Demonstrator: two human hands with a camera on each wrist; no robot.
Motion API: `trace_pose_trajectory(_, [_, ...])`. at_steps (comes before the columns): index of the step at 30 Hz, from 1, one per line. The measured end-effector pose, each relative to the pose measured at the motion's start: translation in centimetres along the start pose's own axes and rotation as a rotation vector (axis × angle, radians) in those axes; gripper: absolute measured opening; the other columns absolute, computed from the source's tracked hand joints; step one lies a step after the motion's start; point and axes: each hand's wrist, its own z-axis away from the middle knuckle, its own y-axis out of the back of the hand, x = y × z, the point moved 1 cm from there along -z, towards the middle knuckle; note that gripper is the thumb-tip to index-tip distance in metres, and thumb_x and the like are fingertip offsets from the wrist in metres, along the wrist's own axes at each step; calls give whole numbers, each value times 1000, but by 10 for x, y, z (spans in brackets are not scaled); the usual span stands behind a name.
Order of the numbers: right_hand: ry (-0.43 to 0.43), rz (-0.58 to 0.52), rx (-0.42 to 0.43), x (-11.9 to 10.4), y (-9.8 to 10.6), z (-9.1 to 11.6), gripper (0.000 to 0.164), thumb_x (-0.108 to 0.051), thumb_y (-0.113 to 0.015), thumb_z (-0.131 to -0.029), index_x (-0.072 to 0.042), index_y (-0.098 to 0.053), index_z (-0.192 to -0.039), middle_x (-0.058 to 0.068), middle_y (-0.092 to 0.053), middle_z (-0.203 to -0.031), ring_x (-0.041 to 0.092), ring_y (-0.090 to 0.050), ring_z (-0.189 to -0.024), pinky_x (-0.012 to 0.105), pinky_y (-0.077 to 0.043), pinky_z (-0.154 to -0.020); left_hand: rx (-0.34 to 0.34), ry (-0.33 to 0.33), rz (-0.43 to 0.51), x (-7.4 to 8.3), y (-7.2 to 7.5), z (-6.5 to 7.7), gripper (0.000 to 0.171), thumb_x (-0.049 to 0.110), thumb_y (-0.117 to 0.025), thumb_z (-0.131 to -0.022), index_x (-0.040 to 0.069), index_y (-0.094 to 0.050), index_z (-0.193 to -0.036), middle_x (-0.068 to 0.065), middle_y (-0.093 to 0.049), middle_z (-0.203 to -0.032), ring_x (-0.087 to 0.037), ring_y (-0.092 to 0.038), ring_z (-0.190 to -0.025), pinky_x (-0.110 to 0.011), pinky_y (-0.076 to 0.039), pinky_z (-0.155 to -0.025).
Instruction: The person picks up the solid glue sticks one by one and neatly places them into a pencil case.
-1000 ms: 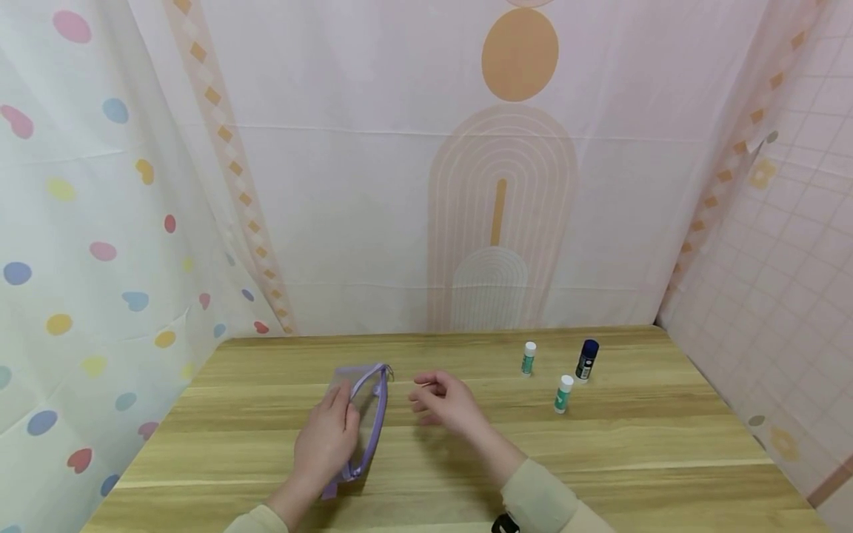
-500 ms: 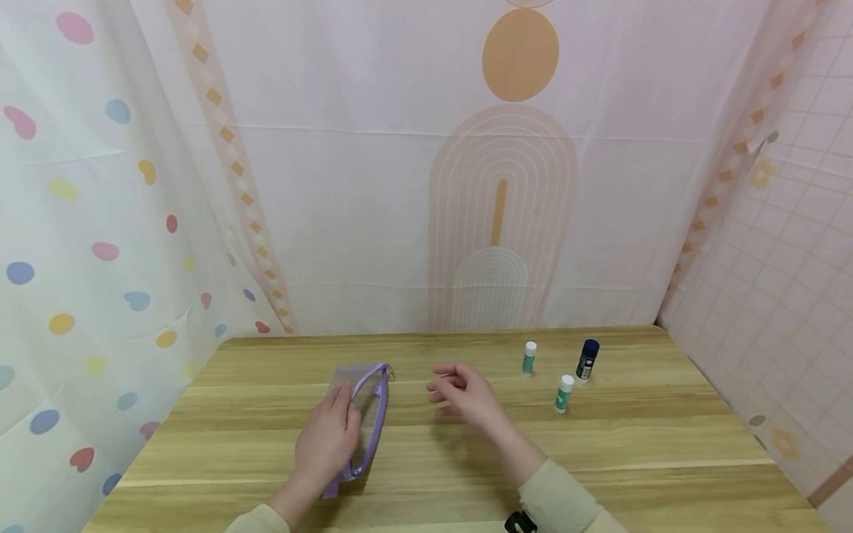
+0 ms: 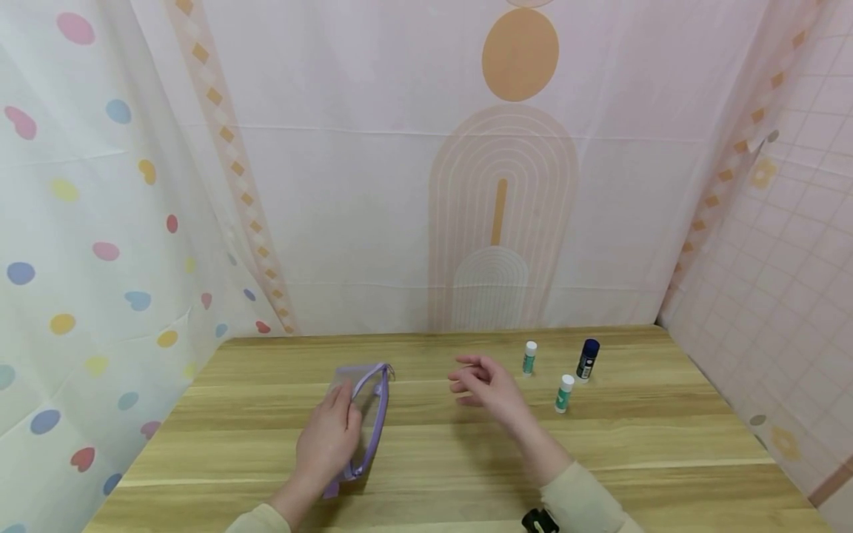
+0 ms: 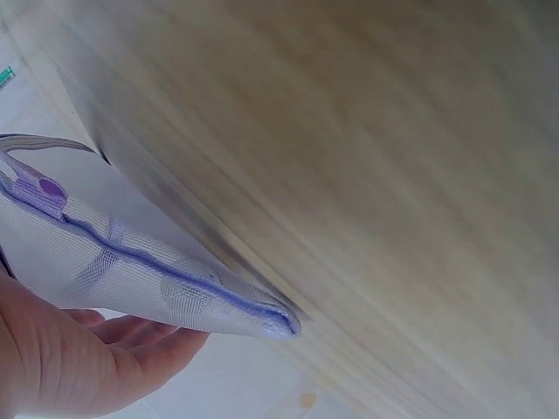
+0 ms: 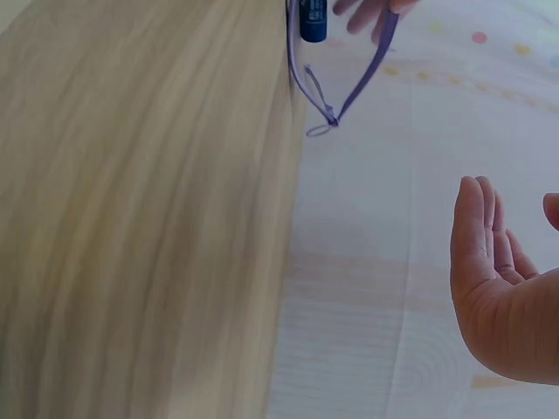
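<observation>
A purple-trimmed mesh zip pouch [image 3: 380,414] lies tilted on the left of the table, its zipped mouth spread apart. My left hand [image 3: 329,438] grips its near side; in the left wrist view the fingers [image 4: 162,353] curl along the mesh pouch [image 4: 113,240]. Through the pouch's mouth, the right wrist view shows a dark blue tube [image 5: 312,19]. My right hand [image 3: 492,391] hovers over the table with fingers loosely bent and holds nothing. To its right stand two white-capped green glue sticks, one nearer [image 3: 563,394] and one farther [image 3: 529,359], with a navy-capped glue stick [image 3: 587,360] behind.
The wooden table [image 3: 640,474] ends at a patterned cloth backdrop [image 3: 373,222], with more cloth hanging on both sides. A black strap-mounted device [image 3: 540,520] sits by the right wrist.
My right hand has moved to the right, away from the pouch and closer to the glue sticks. The left hand and the pouch have stayed in place.
</observation>
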Motion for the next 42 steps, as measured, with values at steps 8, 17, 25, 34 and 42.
trace_pose_trajectory(8, [11,31,49,-5,18,5,38,-13,-57,-101,6,-50,-133,24,-64,-115,30,-66,-100,38,-58,-84,-2,0,7,0,0,0,47,17,-38,-102,-8,-48,-141,-32,-49,-139,-52,-50,-123,-61,-42,-101])
trace_pose_trajectory(17, [33,65,73,-8,34,10,40,-13,-59,-100,3,-51,-136,21,-64,-118,32,-65,-104,36,-57,-86,-13,6,0,0,0,0,47,17,-39,-102,-8,-47,-141,-32,-49,-139,-52,-49,-124,-61,-42,-101])
trace_pose_trajectory(25, [76,177,126,-11,44,16,41,-9,-65,-95,-4,-55,-135,19,-65,-117,24,-64,-99,29,-56,-84,-8,2,2,0,0,0,47,17,-39,-102,-8,-48,-141,-32,-49,-139,-51,-50,-123,-60,-42,-101])
trace_pose_trajectory(34, [224,313,217,-13,53,20,38,-5,-68,-92,-3,-61,-129,15,-70,-109,24,-68,-98,24,-54,-82,-2,-4,5,1,1,1,47,17,-39,-102,-8,-48,-140,-33,-50,-138,-52,-50,-123,-61,-42,-101])
trace_pose_trajectory(42, [247,370,250,-14,67,25,41,-3,-67,-93,-4,-59,-132,17,-69,-111,17,-66,-96,23,-55,-79,6,-12,0,0,0,1,46,17,-40,-102,-8,-49,-140,-32,-50,-138,-52,-51,-121,-61,-43,-100])
